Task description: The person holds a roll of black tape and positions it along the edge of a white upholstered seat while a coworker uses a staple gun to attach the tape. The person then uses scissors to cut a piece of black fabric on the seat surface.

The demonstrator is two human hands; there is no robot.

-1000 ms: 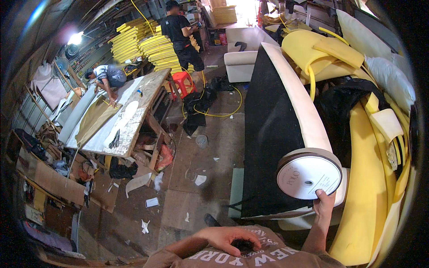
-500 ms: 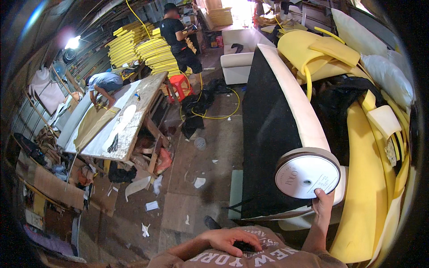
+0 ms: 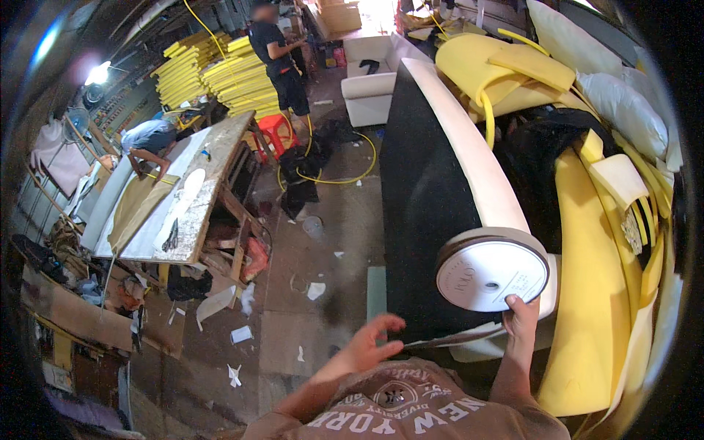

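My right hand [image 3: 522, 321] grips the lower rim of a big round white roll of tape [image 3: 493, 273], held up against the black underside of a tipped sofa [image 3: 425, 198] with a cream edge. A dark strip [image 3: 455, 337] runs from the roll leftward to my left hand [image 3: 370, 343]. That hand has its fingers spread, with the fingertips at the strip's end; whether it pinches the strip I cannot tell.
Yellow foam pieces [image 3: 587, 293] and white cushions [image 3: 623, 103] are piled at the right. A wooden workbench [image 3: 194, 205] stands at the left with a person bent over it. Another person stands at the back by stacked yellow foam [image 3: 227, 73]. Paper scraps litter the concrete floor [image 3: 323, 242].
My left hand has lifted from my chest and reached right toward the strip, fingers now spread. The right hand still holds the roll in about the same place.
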